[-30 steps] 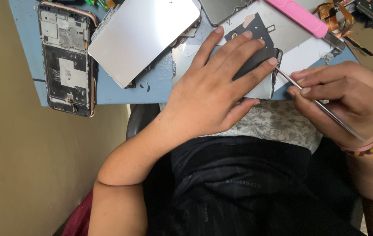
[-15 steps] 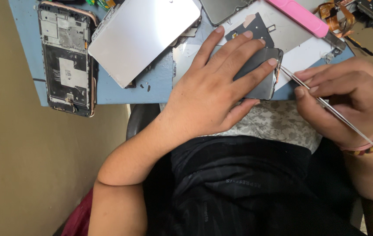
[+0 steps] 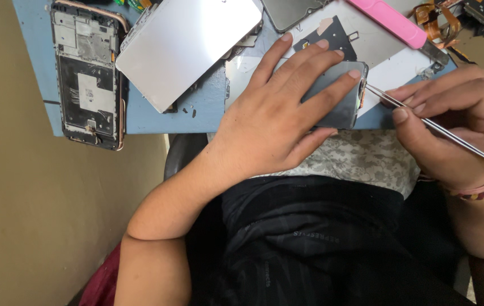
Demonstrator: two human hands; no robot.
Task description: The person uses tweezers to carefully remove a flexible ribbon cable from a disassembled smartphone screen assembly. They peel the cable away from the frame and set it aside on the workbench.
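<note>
Head view: your left hand (image 3: pixel 278 122) lay flat, fingers spread, pinning the grey phone (image 3: pixel 338 96), while your right hand (image 3: pixel 451 127) gripped metal tweezers (image 3: pixel 423 122) at its right edge.

Soft, even daylight fills the sharp frame; a pale sheen glares off the metal plate (image 3: pixel 188 48) beyond the left hand (image 3: pixel 278 122), shadows faint beneath.
</note>
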